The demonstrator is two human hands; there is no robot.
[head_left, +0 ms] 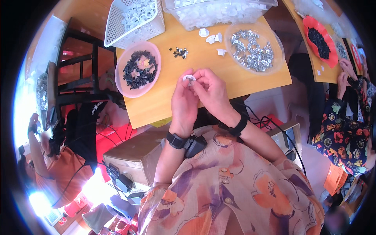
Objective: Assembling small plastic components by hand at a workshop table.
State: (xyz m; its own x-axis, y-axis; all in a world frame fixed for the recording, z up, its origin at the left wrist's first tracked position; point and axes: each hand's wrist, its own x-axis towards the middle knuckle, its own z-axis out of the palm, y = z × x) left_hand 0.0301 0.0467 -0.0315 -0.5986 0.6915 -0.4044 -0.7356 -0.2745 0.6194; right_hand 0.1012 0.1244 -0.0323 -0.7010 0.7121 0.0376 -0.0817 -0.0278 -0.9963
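Close to the near edge of the wooden table, a small round white plastic part is held between both hands. My left hand is closed on its left side. With fingertips pinched, my right hand presses at the middle of the part, where a tiny greyish piece shows; its kind is too small to tell. Ahead and left stands a pink dish of small black pieces. A clear round tray at right holds small metal pieces.
Loose black pieces and white plastic parts lie on the table. At the back stand a white perforated basket and a clear bin of white parts. A cardboard box stands below left. Other people sit at both sides.
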